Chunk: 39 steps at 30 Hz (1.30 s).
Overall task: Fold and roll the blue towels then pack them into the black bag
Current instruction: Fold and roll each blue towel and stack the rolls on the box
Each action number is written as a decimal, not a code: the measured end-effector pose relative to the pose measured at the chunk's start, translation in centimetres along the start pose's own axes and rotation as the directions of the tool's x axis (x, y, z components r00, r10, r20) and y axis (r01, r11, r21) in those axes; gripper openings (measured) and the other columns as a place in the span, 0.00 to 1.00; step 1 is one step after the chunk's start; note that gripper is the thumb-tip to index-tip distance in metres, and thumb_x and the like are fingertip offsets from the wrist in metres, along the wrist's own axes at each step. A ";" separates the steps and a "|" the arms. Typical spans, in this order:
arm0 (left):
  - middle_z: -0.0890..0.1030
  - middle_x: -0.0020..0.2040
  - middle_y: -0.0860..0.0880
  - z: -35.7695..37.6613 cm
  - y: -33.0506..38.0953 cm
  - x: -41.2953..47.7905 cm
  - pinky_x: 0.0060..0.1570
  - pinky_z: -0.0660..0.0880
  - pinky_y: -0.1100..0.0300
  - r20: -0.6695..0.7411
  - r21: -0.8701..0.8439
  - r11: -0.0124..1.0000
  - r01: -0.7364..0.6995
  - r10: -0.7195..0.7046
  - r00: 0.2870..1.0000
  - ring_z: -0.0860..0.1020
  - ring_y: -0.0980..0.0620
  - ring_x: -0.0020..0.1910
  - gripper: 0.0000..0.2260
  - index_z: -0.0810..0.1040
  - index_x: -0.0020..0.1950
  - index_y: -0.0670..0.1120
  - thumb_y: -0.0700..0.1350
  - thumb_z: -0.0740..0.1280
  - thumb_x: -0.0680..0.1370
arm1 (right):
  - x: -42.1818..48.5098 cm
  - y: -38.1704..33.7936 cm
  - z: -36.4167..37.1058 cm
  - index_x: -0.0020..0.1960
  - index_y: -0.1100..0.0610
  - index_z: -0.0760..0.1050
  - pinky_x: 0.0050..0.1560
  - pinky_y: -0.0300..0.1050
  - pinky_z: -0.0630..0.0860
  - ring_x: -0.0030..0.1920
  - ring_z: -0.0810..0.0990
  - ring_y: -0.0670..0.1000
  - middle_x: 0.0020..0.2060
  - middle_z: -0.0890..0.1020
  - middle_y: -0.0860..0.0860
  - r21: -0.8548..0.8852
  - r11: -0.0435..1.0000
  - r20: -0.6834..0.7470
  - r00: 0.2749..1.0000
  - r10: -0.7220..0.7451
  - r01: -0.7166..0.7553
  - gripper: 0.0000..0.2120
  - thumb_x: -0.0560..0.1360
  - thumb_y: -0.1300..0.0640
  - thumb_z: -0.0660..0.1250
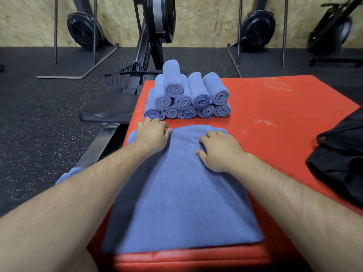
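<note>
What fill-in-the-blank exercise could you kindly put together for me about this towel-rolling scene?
1. The unrolled towel under the left hand and right hand is ____ in colour.
2. The rolled towels are stacked on a padded platform coloured ____.
3. The black bag lies to the ____ of the unrolled towel.
4. The stack's top tier holds just ____ roll.

Missing words: blue; red; right; one.

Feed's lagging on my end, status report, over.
Left hand and right hand press folded towel at far end. Rolled stack just beyond. Black bag at right.
</note>
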State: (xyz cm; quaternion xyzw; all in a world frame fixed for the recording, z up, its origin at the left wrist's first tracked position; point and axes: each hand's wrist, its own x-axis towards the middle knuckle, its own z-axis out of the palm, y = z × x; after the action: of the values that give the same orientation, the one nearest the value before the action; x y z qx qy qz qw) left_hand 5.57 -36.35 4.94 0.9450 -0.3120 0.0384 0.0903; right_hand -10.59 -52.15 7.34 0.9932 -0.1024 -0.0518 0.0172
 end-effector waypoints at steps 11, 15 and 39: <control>0.79 0.42 0.53 -0.7 -0.5 0.3 0.42 0.72 0.54 0.039 -0.322 0.947 0.011 0.001 0.999 0.78 0.48 0.43 0.03 0.75 0.44 0.49 0.45 0.65 0.78 | -0.2 -0.3 -0.5 0.65 0.54 0.71 0.61 0.54 0.70 0.65 0.72 0.59 0.63 0.74 0.55 0.066 0.998 -0.044 0.999 0.002 0.001 0.19 0.80 0.44 0.58; 0.80 0.47 0.51 -0.4 -0.7 0.3 0.46 0.71 0.57 0.057 -0.303 0.949 0.088 -0.074 0.996 0.77 0.50 0.48 0.06 0.80 0.51 0.47 0.49 0.67 0.79 | -0.5 -1.0 -0.7 0.67 0.54 0.70 0.61 0.53 0.69 0.65 0.71 0.59 0.64 0.74 0.55 0.069 0.998 -0.029 1.000 0.006 -0.004 0.19 0.81 0.44 0.58; 0.75 0.38 0.52 -4.6 1.7 -3.2 0.37 0.69 0.54 -0.081 -0.363 0.812 -0.457 0.461 0.884 0.72 0.50 0.37 0.05 0.69 0.47 0.52 0.44 0.64 0.79 | 1.3 -0.7 -2.4 0.53 0.51 0.76 0.56 0.49 0.66 0.61 0.76 0.55 0.52 0.81 0.50 0.224 0.938 -0.351 0.920 -0.175 0.263 0.06 0.77 0.53 0.65</control>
State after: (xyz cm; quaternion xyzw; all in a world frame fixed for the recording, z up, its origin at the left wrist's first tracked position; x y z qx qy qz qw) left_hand 1.90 -34.94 9.26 0.8073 -0.5325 -0.0058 0.2541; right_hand -8.90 -51.67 9.52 0.9864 0.0086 0.1256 -0.1057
